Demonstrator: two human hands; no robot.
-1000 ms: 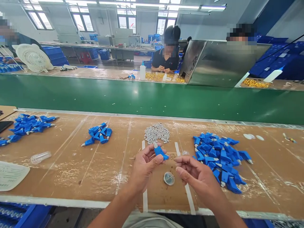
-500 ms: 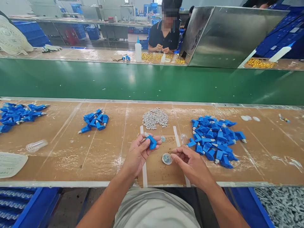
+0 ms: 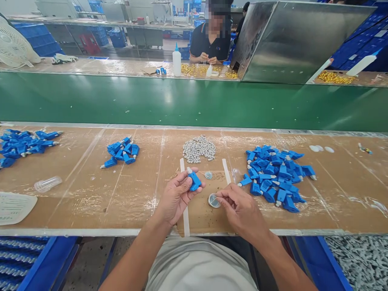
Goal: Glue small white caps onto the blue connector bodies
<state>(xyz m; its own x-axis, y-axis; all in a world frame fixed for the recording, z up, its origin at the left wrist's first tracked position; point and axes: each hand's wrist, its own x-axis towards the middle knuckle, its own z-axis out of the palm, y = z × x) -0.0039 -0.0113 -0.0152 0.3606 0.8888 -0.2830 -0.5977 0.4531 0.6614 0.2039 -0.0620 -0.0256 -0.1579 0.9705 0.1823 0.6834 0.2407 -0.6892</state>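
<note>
My left hand [image 3: 178,194] grips a blue plastic piece [image 3: 194,181] between thumb and fingers, its whitish tip pointing up and away from me. My right hand [image 3: 242,206] is closed in a pinch at the edge of a small round dish [image 3: 214,201] with clear or bluish contents. Whatever lies between those fingertips is too thin to make out. Just beyond my left hand rests a second small clear round piece [image 3: 208,175]. A pile of small grey pieces [image 3: 198,149] lies farther up the table.
Blue pieces like the held one form a large pile [image 3: 274,176] at right, a small pile [image 3: 121,151] left of centre and another [image 3: 24,143] at far left. A clear plastic cup [image 3: 47,184] lies on its side. Beyond the green belt [image 3: 136,99] a person [image 3: 210,44] works.
The blue piece has turned in my left hand, showing more of its flat side and tip. My right fingers have moved in closer over the dish. The view has tilted slightly.
</note>
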